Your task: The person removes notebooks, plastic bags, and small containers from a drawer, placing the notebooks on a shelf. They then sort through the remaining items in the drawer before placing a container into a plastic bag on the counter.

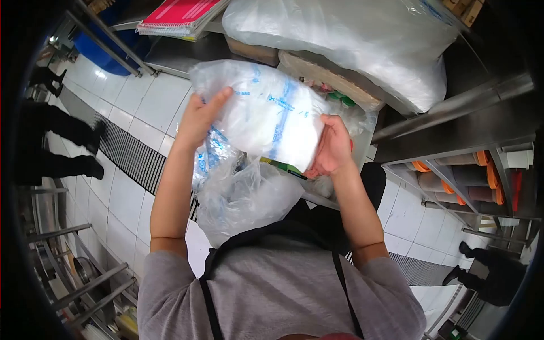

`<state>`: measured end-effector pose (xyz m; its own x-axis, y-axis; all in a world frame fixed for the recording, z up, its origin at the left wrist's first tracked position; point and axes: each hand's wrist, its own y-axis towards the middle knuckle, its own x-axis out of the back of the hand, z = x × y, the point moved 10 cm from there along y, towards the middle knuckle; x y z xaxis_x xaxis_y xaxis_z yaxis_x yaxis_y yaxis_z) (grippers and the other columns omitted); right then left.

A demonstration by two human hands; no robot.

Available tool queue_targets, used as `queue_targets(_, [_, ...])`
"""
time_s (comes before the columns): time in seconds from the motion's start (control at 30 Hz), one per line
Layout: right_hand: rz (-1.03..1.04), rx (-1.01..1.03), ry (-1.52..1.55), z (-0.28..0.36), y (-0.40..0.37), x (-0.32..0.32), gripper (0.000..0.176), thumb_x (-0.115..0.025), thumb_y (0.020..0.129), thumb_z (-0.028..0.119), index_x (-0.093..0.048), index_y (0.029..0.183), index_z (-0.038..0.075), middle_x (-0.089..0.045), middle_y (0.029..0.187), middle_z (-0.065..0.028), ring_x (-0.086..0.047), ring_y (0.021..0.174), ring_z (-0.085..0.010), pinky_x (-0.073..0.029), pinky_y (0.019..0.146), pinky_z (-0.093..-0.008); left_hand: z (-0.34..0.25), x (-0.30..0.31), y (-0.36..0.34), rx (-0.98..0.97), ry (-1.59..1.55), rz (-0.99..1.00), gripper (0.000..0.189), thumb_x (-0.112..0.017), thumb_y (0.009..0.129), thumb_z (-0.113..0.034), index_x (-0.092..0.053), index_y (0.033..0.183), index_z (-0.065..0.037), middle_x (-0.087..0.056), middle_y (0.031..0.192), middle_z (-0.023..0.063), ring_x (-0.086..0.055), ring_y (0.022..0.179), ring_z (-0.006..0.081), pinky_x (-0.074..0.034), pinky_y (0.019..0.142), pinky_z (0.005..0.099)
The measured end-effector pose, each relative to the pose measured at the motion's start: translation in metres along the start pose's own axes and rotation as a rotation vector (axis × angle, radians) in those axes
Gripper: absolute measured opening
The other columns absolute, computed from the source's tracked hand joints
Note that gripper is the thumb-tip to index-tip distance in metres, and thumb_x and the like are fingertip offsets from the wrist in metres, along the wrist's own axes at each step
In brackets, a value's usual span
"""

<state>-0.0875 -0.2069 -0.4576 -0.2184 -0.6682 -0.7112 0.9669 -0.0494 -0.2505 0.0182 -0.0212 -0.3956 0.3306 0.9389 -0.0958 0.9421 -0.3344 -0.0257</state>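
Looking through the head camera, I see first the wide floor of white tiles (130, 90), crossed by a long dark slotted strip (127, 141). Next in size is the grey short-sleeved shirt (306, 283) of the person who wears my camera, with black straps running over it. At the far side, I find a big bulging sack of whitish translucent plastic (340, 28).

Smaller is the soft white plastic packet with blue printing (260, 119). It is raised in front of the chest, between both hands, on the near side of the sack. Just below it in my view is a crumpled clear plastic bag (243, 204); whether these two are touching, I cannot tell. Near the upper left corner lies a red spiral-bound notebook (178, 16), on top of other papers.

The left hand (198, 116) pinches the packet at its left edge: the thumb lies on the upper face, and the other fingers are hidden behind. The right hand (334, 147) is curled around the right edge and supports it, its fingers partly covered. Smallest, I notice some round green lids (341, 100), just beyond the packet.
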Motion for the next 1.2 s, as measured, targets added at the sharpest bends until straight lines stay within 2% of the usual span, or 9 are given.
queue_targets(0.1, [-0.110,-0.027,0.084,-0.015,-0.004,0.004,0.049,-0.045,0.085,0.033,-0.040,0.118,-0.002,-0.051,0.112,-0.0143,-0.050,0.105,-0.0227,-0.040,0.089,-0.0372,0.007,-0.010,-0.003,0.020,0.021,0.071,0.040,-0.069,0.068,-0.009,-0.052,0.102,0.003,-0.059,0.091,0.0082,-0.057,0.080,0.0157,-0.046,0.071,0.0263])
queue_targets(0.27, [-0.012,-0.092,-0.027,-0.031,-0.004,0.009,0.048,-0.057,0.078,0.017,-0.040,0.118,-0.001,-0.050,0.112,-0.0140,-0.050,0.103,-0.0255,-0.041,0.087,-0.0413,-0.002,0.000,-0.008,0.059,0.002,0.038,0.044,-0.070,0.066,-0.012,-0.052,0.104,0.001,-0.059,0.093,0.0071,-0.057,0.083,0.0157,-0.045,0.074,0.0255])
queue_targets(0.33, [-0.002,0.021,0.041,-0.031,0.000,0.009,0.046,-0.057,0.076,0.014,-0.042,0.116,-0.001,-0.054,0.106,-0.0136,-0.053,0.097,-0.0264,-0.044,0.084,-0.0410,0.000,0.004,-0.009,0.081,-0.005,0.015,0.046,-0.071,0.065,-0.014,-0.051,0.105,0.000,-0.058,0.094,0.0071,-0.056,0.084,0.0158,-0.044,0.075,0.0256])
queue_targets(0.5, [0.087,-0.221,0.156,-0.056,-0.008,0.001,0.042,-0.055,0.077,0.014,-0.043,0.115,-0.002,-0.056,0.104,-0.0125,-0.055,0.094,-0.0248,-0.044,0.083,-0.0378,0.024,0.025,0.007,0.133,-0.194,-0.008,0.047,-0.060,0.076,-0.030,-0.049,0.110,0.000,-0.058,0.095,0.0073,-0.054,0.090,0.0150,-0.040,0.082,0.0260])
queue_targets(0.73, [0.001,-0.123,-0.075,-0.047,-0.012,0.003,0.035,-0.058,0.076,0.005,-0.049,0.109,-0.002,-0.058,0.099,-0.0112,-0.058,0.088,-0.0218,-0.046,0.079,-0.0343,-0.012,0.074,0.002,0.014,0.033,-0.197,0.028,-0.052,0.080,-0.018,-0.056,0.100,0.001,-0.058,0.100,0.0085,-0.056,0.088,0.0129,-0.042,0.077,0.0225])
queue_targets(0.8, [-0.015,-0.119,-0.113,-0.048,-0.012,0.015,0.035,-0.059,0.074,0.003,-0.050,0.107,-0.002,-0.058,0.098,-0.0099,-0.057,0.087,-0.0198,-0.047,0.078,-0.0329,-0.016,0.089,0.000,0.040,-0.058,-0.236,0.035,-0.052,0.078,-0.012,-0.051,0.111,0.000,-0.057,0.104,0.0105,-0.053,0.095,0.0141,-0.041,0.082,0.0234])
queue_targets(0.9, [-0.078,-0.087,-0.165,-0.042,-0.010,0.033,0.034,-0.059,0.074,0.002,-0.052,0.107,0.002,-0.058,0.094,-0.0086,-0.058,0.085,-0.0186,-0.048,0.075,-0.0320,-0.053,0.095,-0.008,-0.249,-0.200,-0.091,0.052,-0.050,0.078,-0.007,-0.035,0.128,-0.010,-0.049,0.117,0.0111,-0.049,0.104,0.0153,-0.039,0.087,0.0248])
queue_targets(1.07, [-0.118,0.015,-0.166,-0.026,-0.011,0.055,0.036,-0.059,0.074,0.003,-0.049,0.109,-0.002,-0.057,0.098,-0.0109,-0.058,0.087,-0.0210,-0.048,0.076,-0.0332,-0.055,0.118,-0.018,-0.235,-0.146,-0.141,0.053,-0.050,0.078,-0.008,-0.035,0.129,-0.008,-0.049,0.116,0.0105,-0.047,0.105,0.0160,-0.034,0.092,0.0243])
queue_targets(1.2, [-0.118,0.050,-0.048,-0.010,-0.014,0.066,0.040,-0.056,0.077,0.007,-0.045,0.113,-0.004,-0.055,0.104,-0.0137,-0.056,0.092,-0.0236,-0.047,0.078,-0.0362,-0.055,0.152,-0.021,-0.383,-0.180,-0.156,0.031,-0.048,0.071,-0.006,-0.052,0.102,-0.004,-0.054,0.101,0.0070,-0.050,0.092,0.0123,-0.037,0.082,0.0216])
